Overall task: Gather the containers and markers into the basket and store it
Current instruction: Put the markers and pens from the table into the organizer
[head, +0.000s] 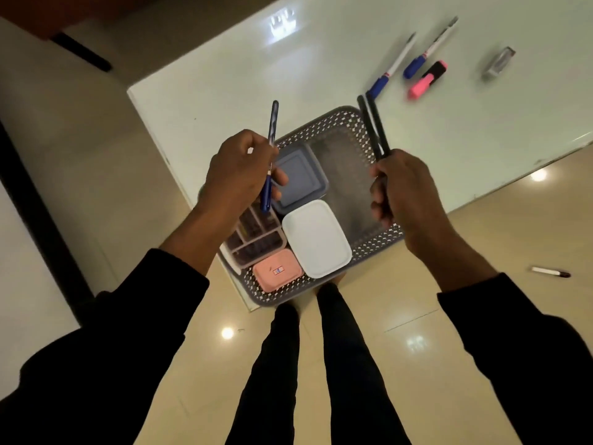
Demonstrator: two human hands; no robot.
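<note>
So this looks like the marker-collecting part of the job: the containers are already sitting in the grey perforated plastic basket (pixel 349 123), which rests at the near corner of the glossy white tabletop (pixel 224 75) with its near end hanging a bit over the edge. Inside it I can see a blue-grey square lidded container (pixel 298 178), a white rounded-rectangle lidded container (pixel 316 239), a small pink lidded box (pixel 277 273) and a clear divided organiser tray (pixel 253 239). The left hand (pixel 240 168) is raised over the basket's left side, fingers curled round a slim blue pen (pixel 271 149) that points up and away. The right hand (pixel 401 191) hangs over the basket's right rim gripping two thin black pens (pixel 372 126) together, tips angled up toward the far side. I'd guess the next move is just lowering both hands and letting go over the bare right half of the basket. Still left out on the tabletop: two blue-capped white markers (pixel 396 64) and a pink highlighter with a black cap (pixel 425 80) lying near each other, well past the basket, plus a small clear blurry item (pixel 499 62) further right that I can't identify. There's also a white marker with a dark cap (pixel 550 272) on the beige tiled floor (pixel 417 316) to the right, so that one calls for a bend down.
</note>
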